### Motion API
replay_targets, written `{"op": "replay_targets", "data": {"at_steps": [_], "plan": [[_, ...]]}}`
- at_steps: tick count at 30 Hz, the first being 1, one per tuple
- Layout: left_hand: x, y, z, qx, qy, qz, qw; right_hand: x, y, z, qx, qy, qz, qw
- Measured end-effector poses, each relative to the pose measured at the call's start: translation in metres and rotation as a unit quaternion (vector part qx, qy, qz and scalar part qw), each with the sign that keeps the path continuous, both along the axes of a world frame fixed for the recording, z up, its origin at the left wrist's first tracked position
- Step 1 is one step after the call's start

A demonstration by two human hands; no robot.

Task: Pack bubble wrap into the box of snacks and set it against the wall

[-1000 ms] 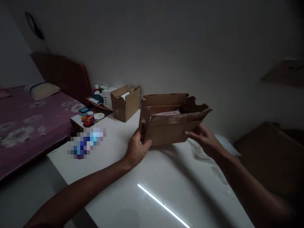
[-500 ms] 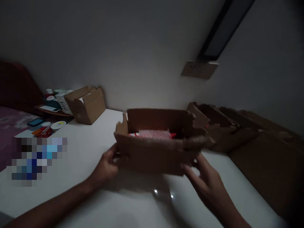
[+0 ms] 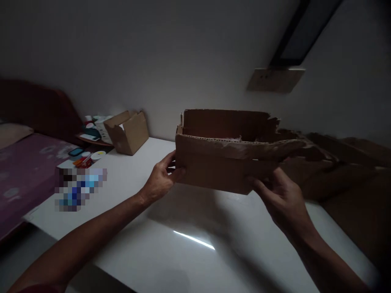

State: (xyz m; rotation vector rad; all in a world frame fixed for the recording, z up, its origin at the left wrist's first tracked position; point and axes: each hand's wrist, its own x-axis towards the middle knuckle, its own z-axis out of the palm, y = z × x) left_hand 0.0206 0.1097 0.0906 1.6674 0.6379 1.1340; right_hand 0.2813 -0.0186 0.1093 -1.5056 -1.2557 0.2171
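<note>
An open-topped cardboard box (image 3: 210, 165) with torn upper edges is held above the white table, a shadow beneath it. My left hand (image 3: 161, 177) grips its left end, thumb on the front face and fingers behind. At the lower right corner, my right hand (image 3: 281, 191) has its thumb against the front, the other fingers partly hidden. Only a thin pinkish-red strip of the contents shows over the front wall; most of the inside is hidden.
Another cardboard box (image 3: 136, 132) stands against the wall on the white table (image 3: 189, 264). Larger cardboard boxes (image 3: 351, 195) fill the right side. Small items, including a white round lid (image 3: 98, 155), lie at the left near a bed (image 3: 27, 175). A wall socket (image 3: 275, 80) is above.
Both hands have raised the cardboard box higher off the table and nearer the large boxes on the right. Less of its red contents shows. The camera view has shifted, showing more of the bed.
</note>
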Motion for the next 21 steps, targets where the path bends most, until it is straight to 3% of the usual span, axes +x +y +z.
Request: {"op": "replay_targets", "data": {"at_steps": [6, 12, 16, 21], "plan": [[-0.027, 0.025, -0.028, -0.026, -0.019, 0.125, 0.992, -0.005, 0.108, -0.018, -0.027, 0.029, 0.154, 0.987], [-0.053, 0.06, -0.07, -0.016, 0.013, 0.246, 0.969, -0.046, 0.236, -0.049, -0.054, 0.109, 0.325, 0.938], [-0.059, 0.084, -0.097, -0.025, 0.028, 0.285, 0.958, -0.074, 0.3, -0.07, -0.054, 0.096, 0.359, 0.927], [-0.045, 0.103, -0.12, -0.037, 0.053, 0.283, 0.957, -0.095, 0.353, -0.095, -0.046, 0.045, 0.351, 0.934]]}}
